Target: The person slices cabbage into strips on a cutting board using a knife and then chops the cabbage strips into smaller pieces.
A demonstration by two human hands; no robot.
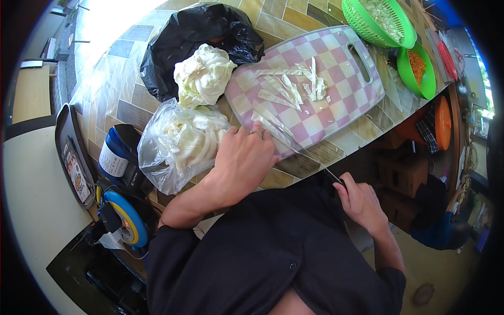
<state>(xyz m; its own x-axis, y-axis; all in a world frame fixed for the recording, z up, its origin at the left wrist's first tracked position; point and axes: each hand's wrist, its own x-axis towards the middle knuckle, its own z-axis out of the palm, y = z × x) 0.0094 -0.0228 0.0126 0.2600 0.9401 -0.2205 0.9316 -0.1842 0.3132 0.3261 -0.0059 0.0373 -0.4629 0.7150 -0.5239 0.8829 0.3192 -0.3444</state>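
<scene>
On the pink-and-white checked cutting board [341, 79], my left hand [244, 157] presses bent fingers down on some cabbage strips [273, 128] near the front corner. My right hand [362, 205] is closed around the handle of a knife [310, 155], whose thin blade reaches over the board's edge beside those strips. More cut cabbage [289, 89] lies loose in the middle of the board. Left of the board sits a peeled cabbage head [205, 73]. A clear plastic bag [157, 142] with pale cabbage inside rests against my left forearm.
A black plastic bag [173, 47] lies behind the cabbage head. At the far right stand a green colander [362, 26] of chopped white pieces and a green bowl [428, 86] of orange shreds. A blue device [113, 152] and cable reel [131, 215] are at left.
</scene>
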